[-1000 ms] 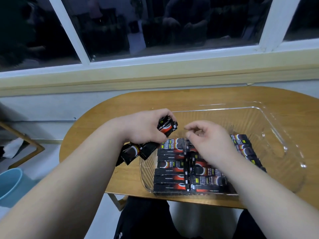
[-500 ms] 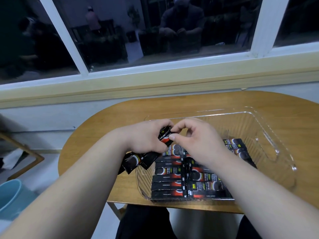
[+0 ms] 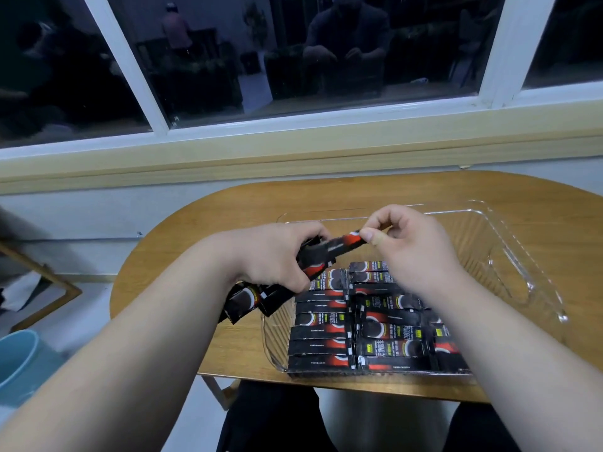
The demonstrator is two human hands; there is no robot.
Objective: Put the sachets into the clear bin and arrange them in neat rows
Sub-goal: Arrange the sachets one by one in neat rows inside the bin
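A clear plastic bin [image 3: 509, 256] sits on the wooden table [image 3: 228, 203]. Black and red sachets [image 3: 321, 334] lie in rows across its near half. My left hand [image 3: 274, 256] grips a bunch of black sachets [image 3: 248, 300] over the bin's left edge; their lower ends stick out below my palm. My right hand [image 3: 411, 243] pinches the end of one sachet [image 3: 342, 244] between thumb and forefinger, partly drawn out of the bunch. My right forearm hides part of the right rows.
The bin's far half holds no sachets. A window sill and wall run behind the table. A light blue bucket [image 3: 16, 357] stands on the floor at the left, with a wooden frame [image 3: 58, 282] near it. My legs are under the table's front edge.
My right hand rose from the rows to the bunch, pinched a sachet's end and has pulled it partly out to the right. The left hand kept its grip on the bunch.
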